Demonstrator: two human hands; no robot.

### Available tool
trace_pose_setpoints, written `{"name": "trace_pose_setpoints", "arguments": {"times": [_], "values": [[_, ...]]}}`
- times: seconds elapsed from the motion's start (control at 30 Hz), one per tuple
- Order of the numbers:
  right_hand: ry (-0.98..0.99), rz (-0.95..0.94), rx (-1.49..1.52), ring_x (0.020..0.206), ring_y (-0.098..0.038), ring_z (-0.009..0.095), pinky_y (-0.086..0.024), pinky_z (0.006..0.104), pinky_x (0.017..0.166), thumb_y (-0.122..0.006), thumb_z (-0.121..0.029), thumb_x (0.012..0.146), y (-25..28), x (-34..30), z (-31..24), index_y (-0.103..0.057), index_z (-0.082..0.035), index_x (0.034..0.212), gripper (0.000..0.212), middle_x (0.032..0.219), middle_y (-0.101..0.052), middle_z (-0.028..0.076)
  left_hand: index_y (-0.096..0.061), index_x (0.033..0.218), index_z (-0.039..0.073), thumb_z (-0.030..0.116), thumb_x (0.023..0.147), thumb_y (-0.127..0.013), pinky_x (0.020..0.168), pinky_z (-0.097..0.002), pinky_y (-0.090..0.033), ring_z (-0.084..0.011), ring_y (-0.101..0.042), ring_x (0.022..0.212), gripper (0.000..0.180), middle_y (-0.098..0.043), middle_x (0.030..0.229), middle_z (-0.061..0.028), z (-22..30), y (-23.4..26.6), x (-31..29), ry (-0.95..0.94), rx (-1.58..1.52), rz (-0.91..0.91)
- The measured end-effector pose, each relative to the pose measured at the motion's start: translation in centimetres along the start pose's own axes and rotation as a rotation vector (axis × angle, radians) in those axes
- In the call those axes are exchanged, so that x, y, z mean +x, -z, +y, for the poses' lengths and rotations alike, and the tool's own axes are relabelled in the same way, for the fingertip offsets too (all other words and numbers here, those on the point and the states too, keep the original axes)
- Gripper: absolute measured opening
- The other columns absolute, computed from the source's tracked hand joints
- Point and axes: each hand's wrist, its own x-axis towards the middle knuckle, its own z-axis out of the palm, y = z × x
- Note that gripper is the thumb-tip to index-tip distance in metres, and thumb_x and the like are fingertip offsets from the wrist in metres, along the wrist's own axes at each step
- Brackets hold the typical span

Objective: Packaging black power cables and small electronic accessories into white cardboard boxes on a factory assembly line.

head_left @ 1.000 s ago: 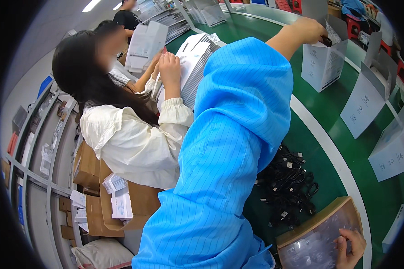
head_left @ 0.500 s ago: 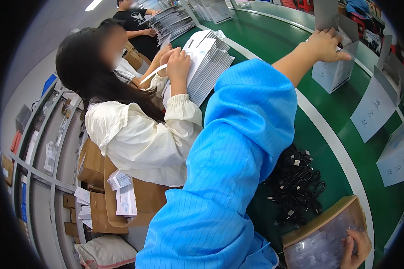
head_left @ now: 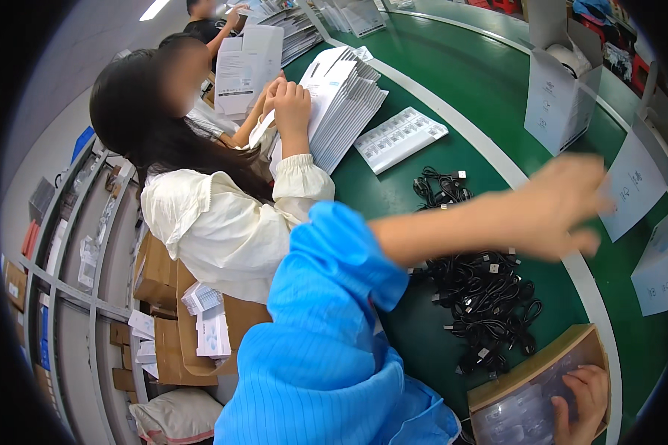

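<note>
1. The left hand [head_left: 562, 204], blurred, is held over the worktop [head_left: 460, 67], between the black cables [head_left: 490, 297] and the upright white cartons [head_left: 633, 189]; its fingers are spread and nothing is seen in it.
2. The right hand [head_left: 583, 400] is laid over clear plastic pieces [head_left: 506, 424] in the cardboard box [head_left: 534, 363], lower right; whether any is gripped cannot be told.
3. Cables are best lifted singly by the plugs [head_left: 462, 175], since loops may be snagged in the heap.
4. Raised flaps [head_left: 539, 28] should be avoided by the wrist, as light cartons could be tipped.
5. Thin, flexible leads are heaped on smooth green; the cartons look stiff and flat-sided, the plastic glossy.
</note>
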Motion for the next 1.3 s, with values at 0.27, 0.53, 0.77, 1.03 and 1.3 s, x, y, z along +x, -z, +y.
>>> {"name": "trace_pose_setpoints", "arguments": {"times": [0.27,0.53,0.77,1.03,1.3], "values": [[0.124,-0.066,0.102,0.106,-0.054,0.036,-0.041,0.0447,0.095,-0.07,-0.003,0.067,0.6,1.4,-0.3,-0.063,0.0,0.097,0.031,0.107,-0.06,0.015,-0.062,0.103,0.003,0.032,0.072,-0.073,0.086,-0.0409,-0.043,-0.028,-0.048,0.112,0.044,-0.054,0.112,-0.0128,5.1,-2.7,-6.8,0.272,-0.03,-0.679],[0.086,-0.068,0.207,0.107,-0.054,0.037,-0.037,0.0505,0.1,-0.068,-0.003,0.067,0.6,1.8,0.1,-0.058,-0.001,0.08,0.017,0.106,-0.062,0.015,-0.059,0.083,0.005,0.02,0.074,-0.071,0.066,-0.0365,-0.046,-0.0254,-0.058,0.085,0.022,-0.06,0.083,-0.0069,4.4,-3.6,-6.6,0.33,-0.258,-0.451],[0.203,-0.047,0.333,0.093,-0.061,0.031,-0.04,0.0443,0.096,-0.068,-0.001,0.072,0.9,1.9,0.6,-0.055,-0.001,0.08,0.015,0.094,-0.064,0.016,-0.051,0.09,0.004,0.01,0.082,-0.063,0.06,-0.0363,-0.045,-0.0253,-0.059,0.062,0.015,-0.054,0.066,-0.0072,4.7,-2.9,-6.0,0.489,-0.731,-0.407],[-0.262,0.295,0.914,0.082,-0.06,0.02,-0.047,0.0328,0.083,-0.063,-0.002,0.083,-0.1,-1.7,0.5,-0.052,0.0,0.084,0.011,0.089,-0.064,0.015,-0.043,0.108,0.004,0.015,0.093,-0.057,0.061,-0.0298,-0.045,-0.0126,-0.056,0.064,0.024,-0.055,0.077,-0.0065,5.6,-2.6,-5.4,0.841,-1.534,0.006],[-0.566,0.327,0.972,0.082,-0.06,0.017,-0.049,0.0263,0.072,-0.062,-0.007,0.089,1.3,-1.8,-0.2,-0.055,0.003,0.091,0.013,0.089,-0.063,0.014,-0.043,0.116,0.001,0.014,0.087,-0.057,0.067,-0.0346,-0.044,-0.0251,-0.055,0.074,0.035,-0.052,0.077,-0.0105,9.1,-3.4,-3.1,0.244,-0.881,0.126]]}}
